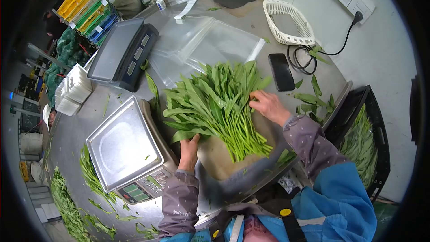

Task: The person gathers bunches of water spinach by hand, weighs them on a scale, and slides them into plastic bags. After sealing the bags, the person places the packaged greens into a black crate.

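Note:
A loose bunch of water spinach [219, 103] lies on the metal table, its leaves towards the back and its cut stems towards me. At the bunch's right edge, my right hand [268, 107] has its fingers closed in a pinch against the greens. My left hand [188, 152] is at the lower left of the bunch, thumb and fingers closed on a broad leaf [183, 135] that partly covers the fingertips. Beside my left hand stands a scale with a steel pan [126, 143]. Clear plastic bags [201, 40] lie flat behind the bunch.
A phone [281, 72] and a white plastic basket [289, 22] are at the back right. Another scale [121, 54] stands at the back left. More greens [67, 206] lie at the left edge; a black crate [378, 152] holding greens is at the right.

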Motion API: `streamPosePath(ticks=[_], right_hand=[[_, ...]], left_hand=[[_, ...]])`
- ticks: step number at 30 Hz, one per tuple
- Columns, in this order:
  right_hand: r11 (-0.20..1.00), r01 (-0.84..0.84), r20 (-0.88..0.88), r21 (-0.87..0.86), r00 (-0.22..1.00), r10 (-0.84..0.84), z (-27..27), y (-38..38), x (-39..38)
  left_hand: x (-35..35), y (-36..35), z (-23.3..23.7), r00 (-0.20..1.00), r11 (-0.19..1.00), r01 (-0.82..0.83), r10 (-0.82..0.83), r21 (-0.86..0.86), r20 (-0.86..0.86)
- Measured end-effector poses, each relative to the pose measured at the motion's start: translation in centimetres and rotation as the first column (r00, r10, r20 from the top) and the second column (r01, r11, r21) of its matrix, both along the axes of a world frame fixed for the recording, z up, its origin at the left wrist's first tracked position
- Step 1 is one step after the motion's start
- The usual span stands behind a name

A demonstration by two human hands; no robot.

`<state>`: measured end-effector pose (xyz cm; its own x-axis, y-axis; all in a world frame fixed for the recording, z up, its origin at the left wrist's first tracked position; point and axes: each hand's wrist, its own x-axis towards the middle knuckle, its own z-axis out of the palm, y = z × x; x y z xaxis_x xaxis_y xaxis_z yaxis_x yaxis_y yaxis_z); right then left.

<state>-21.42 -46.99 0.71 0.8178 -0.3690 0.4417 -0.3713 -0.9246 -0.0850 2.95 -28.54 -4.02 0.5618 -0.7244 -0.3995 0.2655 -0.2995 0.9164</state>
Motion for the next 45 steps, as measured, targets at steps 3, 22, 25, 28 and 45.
streamPosePath(ticks=[3,22,25,28,45], right_hand=[[0.999,-0.050,0.015,-0.017,0.999,0.050,2.6,2.0,-0.1],[0.978,-0.120,0.122,-0.170,0.982,0.142,9.1,11.7,-5.3],[0.979,-0.097,0.119,-0.177,0.986,0.119,9.2,12.3,-5.1],[0.983,-0.061,0.111,-0.173,0.991,0.081,9.7,12.7,-4.6],[0.985,-0.007,0.116,-0.175,0.993,0.028,10.1,14.3,-4.3]], left_hand=[[-0.4,1.3,1.0,0.997,0.997,-0.061,0.059,-0.046,-0.055],[-1.3,7.8,7.3,0.998,0.982,0.068,-0.068,-0.178,0.002],[-1.2,7.6,7.2,0.999,0.976,0.038,-0.042,-0.214,-0.012],[-0.5,7.3,6.8,0.988,0.980,0.121,-0.103,-0.155,0.117],[0.3,6.6,8.7,0.951,0.968,0.197,-0.150,-0.156,0.269]])
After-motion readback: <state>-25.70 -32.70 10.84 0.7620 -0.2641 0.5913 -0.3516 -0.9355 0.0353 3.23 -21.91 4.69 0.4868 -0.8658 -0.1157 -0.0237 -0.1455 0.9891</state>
